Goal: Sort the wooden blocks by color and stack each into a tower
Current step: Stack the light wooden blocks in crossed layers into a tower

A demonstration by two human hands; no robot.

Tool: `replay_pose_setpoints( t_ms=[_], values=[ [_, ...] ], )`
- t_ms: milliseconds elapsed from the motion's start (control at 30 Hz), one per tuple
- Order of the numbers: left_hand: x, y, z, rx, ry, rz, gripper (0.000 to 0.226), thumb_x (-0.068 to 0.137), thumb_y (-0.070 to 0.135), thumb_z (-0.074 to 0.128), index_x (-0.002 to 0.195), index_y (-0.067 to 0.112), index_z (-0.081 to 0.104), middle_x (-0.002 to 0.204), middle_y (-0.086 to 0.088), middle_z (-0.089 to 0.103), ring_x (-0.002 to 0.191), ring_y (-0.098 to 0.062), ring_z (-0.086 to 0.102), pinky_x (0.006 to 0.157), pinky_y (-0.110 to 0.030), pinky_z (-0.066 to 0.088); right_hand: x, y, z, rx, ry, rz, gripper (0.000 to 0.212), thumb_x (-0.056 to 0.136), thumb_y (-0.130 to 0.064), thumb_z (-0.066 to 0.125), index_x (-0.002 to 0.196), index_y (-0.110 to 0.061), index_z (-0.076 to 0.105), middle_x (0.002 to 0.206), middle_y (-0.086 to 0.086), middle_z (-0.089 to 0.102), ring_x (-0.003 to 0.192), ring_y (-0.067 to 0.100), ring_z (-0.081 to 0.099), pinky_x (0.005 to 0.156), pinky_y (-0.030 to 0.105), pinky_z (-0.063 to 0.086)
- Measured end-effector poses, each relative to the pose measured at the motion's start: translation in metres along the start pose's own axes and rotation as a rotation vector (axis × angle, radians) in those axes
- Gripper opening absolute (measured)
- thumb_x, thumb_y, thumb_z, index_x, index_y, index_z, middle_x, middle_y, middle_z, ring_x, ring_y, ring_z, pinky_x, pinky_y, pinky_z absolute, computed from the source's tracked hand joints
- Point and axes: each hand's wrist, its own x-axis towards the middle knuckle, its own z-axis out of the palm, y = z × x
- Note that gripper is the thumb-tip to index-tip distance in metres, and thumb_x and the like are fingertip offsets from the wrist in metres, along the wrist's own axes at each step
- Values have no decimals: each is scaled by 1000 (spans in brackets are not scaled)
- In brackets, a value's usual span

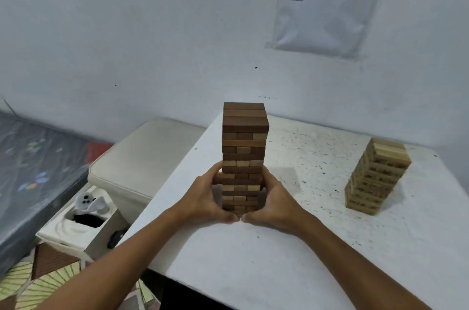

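The words on the paper sheet (pixel 330 2), upper right, are too blurry to read. Its top is cut off.

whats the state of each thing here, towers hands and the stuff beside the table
dark tower: upright on the table, mostly brown blocks with some lighter ones mixed in
left hand: cupped against the tower's lower left side
right hand: cupped against its lower right side
light tower: standing alone at the right, untouched
white table: speckled with dark flecks
white box: on the floor, top open
paper sheet: fixed to the wall
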Motion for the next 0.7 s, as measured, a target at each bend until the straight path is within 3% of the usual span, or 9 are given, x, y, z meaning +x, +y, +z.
replay_pose_setpoints(
  t_ms=[333,700],
  values=[
    [24,11,35,-8,-94,59,96,51,8,94,132,27,47,112,1,69,106,-23,66,82,-44,59,-23,17,-32,6,83,72,123,51,-24,92,148,-46,21,116,5,62,100,22,69,79,42,60],
    [42,17,57,-7,-161,90,97,50,12,95,132,27,46,113,4,68,110,-18,64,87,-41,58,-38,27,-54,-3,147,99,120,51,-22,91,147,-48,23,116,7,61,99,23,68,77,41,61]
  ],
)
